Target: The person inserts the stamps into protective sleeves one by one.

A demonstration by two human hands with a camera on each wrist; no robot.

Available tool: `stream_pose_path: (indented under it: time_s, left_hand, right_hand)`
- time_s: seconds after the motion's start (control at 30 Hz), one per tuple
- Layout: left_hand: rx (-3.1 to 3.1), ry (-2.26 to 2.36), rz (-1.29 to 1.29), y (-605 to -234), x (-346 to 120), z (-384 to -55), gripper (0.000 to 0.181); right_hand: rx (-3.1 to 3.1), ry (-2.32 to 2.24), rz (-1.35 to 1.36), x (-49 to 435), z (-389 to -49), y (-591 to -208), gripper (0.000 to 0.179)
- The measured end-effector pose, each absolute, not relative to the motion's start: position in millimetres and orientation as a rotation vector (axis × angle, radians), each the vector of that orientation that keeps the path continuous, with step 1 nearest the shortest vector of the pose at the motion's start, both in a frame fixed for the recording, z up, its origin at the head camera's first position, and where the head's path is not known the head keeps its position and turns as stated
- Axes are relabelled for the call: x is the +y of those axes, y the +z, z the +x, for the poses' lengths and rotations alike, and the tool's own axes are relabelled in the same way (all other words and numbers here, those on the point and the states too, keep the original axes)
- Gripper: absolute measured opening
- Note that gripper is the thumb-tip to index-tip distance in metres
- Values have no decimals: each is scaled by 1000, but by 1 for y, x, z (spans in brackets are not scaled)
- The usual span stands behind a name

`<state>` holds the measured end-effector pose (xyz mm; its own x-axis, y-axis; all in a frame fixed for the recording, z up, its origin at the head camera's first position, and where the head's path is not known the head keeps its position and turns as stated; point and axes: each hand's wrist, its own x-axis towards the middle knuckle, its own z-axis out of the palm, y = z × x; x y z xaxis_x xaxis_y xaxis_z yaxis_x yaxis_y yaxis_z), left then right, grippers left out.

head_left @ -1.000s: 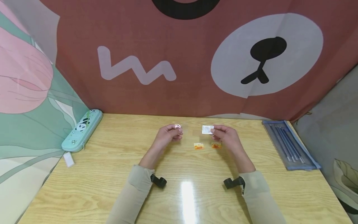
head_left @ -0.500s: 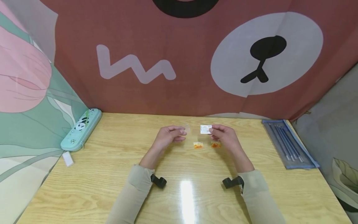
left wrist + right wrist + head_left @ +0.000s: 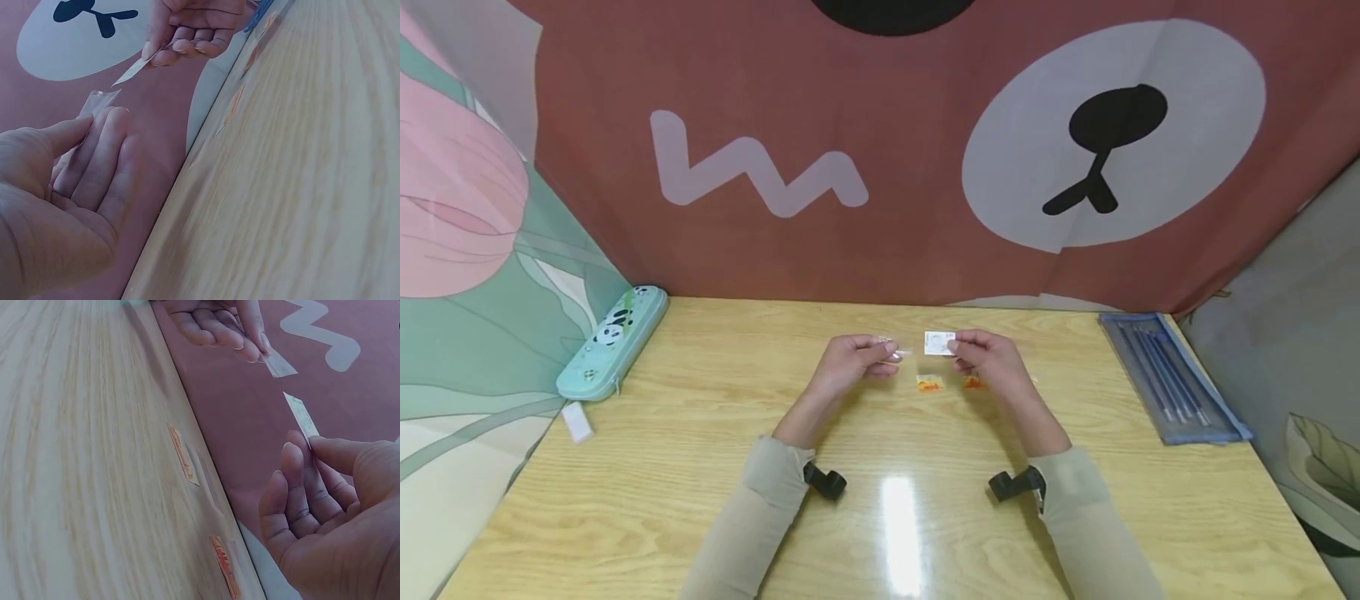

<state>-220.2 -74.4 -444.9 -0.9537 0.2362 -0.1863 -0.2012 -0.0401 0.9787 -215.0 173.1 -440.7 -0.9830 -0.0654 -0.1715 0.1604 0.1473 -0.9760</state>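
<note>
From where I stand, the reddish-brown cloth (image 3: 917, 242) with its big printed muzzle fills twelve o'clock, behind the wooden table (image 3: 700, 517). Counting from the tabletop's middle, a mesh pouch (image 3: 1165, 417) of dark sticks lies at two o'clock, and a mint panda case (image 3: 613, 342) sits at ten.

The two hands are raised around twelve, and the gap between what they hold has narrowed over the last second, mostly because the right hand (image 3: 992, 362) has come across toward nine o'clock. It pinches a small white printed card (image 3: 940, 342) by one end. The left hand (image 3: 853, 360) pinches a clear packet (image 3: 100, 101), whose free end pokes out toward the card at its three o'clock; the two are close but apart.

A white block (image 3: 577, 422) rests by the case's six o'clock end. Smallest are the orange-printed pieces on the wood: one (image 3: 929, 383) just on the six o'clock side of the card, its neighbour (image 3: 973, 382) now more covered by the right hand.
</note>
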Motion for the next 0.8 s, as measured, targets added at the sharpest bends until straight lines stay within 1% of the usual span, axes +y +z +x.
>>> stream_pose_path:
  time_s: [0.27,0.67,0.8]
  left_hand:
    - [1953,2051,42,-445,-70,-219,21]
    - [1883,2124,46,-444,-68,-218,28]
    - [1903,2115,59,-445,-69,-218,25]
  right_hand:
    - [2206,-1987,87,176,-215,-437,31]
    - [2210,-1966,99,173,-212,-432,30]
    - [2209,-1966,86,171,-212,-431,32]
